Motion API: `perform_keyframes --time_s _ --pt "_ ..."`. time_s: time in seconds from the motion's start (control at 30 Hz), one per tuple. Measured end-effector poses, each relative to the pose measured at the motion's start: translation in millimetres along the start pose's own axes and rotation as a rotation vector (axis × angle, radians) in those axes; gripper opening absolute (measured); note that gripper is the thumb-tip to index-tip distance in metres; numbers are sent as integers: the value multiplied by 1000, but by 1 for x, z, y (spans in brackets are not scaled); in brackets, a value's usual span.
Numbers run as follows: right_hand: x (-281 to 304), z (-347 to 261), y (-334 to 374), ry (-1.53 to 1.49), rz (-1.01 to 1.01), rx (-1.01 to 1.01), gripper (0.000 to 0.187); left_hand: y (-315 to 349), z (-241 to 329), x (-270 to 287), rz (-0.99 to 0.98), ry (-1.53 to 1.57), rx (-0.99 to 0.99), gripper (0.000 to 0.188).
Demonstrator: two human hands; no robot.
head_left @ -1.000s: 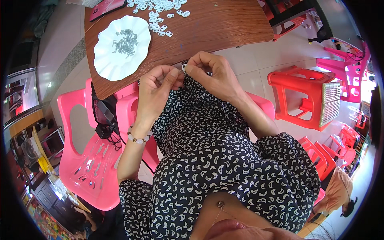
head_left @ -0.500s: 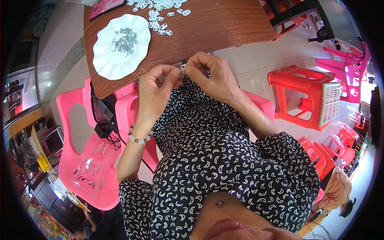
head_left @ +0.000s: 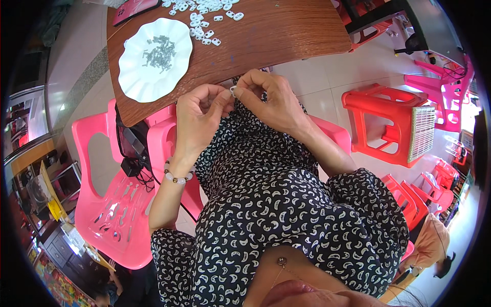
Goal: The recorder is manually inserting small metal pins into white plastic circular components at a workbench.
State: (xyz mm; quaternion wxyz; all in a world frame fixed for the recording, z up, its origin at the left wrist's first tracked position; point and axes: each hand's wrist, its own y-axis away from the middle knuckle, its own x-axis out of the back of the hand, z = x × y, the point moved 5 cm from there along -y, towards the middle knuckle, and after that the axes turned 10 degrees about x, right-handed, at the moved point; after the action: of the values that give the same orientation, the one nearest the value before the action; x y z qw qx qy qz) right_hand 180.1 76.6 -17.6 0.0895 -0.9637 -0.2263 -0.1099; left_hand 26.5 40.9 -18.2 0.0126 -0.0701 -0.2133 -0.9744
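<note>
Just past the table's near edge, above my lap, my two hands meet at the fingertips. My right hand [head_left: 273,102] pinches a small white plastic piece [head_left: 232,90] with a hole in it between thumb and forefinger. My left hand [head_left: 202,115], a beaded bracelet on its wrist, is closed in a pinch against the same piece; whether its fingertips hold something tiny too is hidden. On the table, a white wavy-rimmed plate [head_left: 135,77] bears a heap of thin grey spring-like bits [head_left: 159,55]. Beyond it lie many loose white plastic pieces [head_left: 204,6] with holes.
The brown wooden table [head_left: 276,36] ends just in front of my hands. A pink phone-like object [head_left: 135,10] lies at its far left. A pink plastic chair [head_left: 115,215] with a black bag and cables [head_left: 134,153] stands at my left, red stools [head_left: 383,123] at my right.
Both hands have stayed together, shifting only slightly. The white piece has turned a little and moved slightly down and left between the fingertips. The plate and loose pieces have not moved.
</note>
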Motion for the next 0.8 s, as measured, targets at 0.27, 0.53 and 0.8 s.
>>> perform_keyframes --time_s 0.27,0.53,0.8 --pt "-5 3 3 -62 12 -45 16 0 0 1 -8 52 9 10" --pt "2 -3 0 -67 34 -43 16 0 2 0 -8 102 -16 10" --pt "0 -1 -2 -2 87 81 16 2 0 -2 11 45 28 10"
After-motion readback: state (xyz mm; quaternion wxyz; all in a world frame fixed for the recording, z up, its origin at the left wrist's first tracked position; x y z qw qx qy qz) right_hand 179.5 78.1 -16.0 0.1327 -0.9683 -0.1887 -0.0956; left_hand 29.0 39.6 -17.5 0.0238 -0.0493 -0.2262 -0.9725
